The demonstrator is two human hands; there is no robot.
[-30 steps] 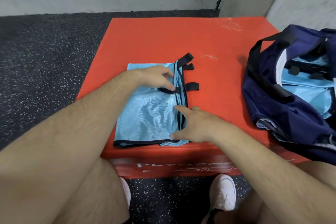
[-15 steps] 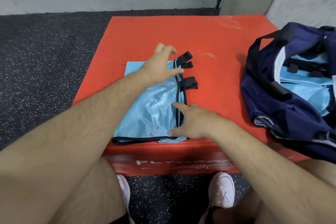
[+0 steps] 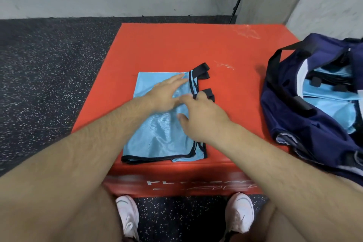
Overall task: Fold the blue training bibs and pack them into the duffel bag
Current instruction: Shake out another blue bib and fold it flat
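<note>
A glossy light-blue mesh bib (image 3: pixel 161 139), folded into a rectangle with black trim and strap loops (image 3: pixel 201 68), lies on a smooth orange-red padded box (image 3: pixel 176 45) lettered "PLY", the rest blurred. The left hand (image 3: pixel 167 94) presses it, fingers straight; the right hand (image 3: pixel 206 118) covers its edge, grip unclear. A navy duffel bag (image 3: pixel 314 129) gapes alongside

Bib (image 3: pixel 163 133): thin shiny mesh-like cloth, black-edged. Box (image 3: pixel 176 45): smooth matt red covering, scuffed white in places. Duffel bag (image 3: pixel 306 129): matt navy fabric. Floor (image 3: pixel 49 65): rough speckled rubber.
</note>
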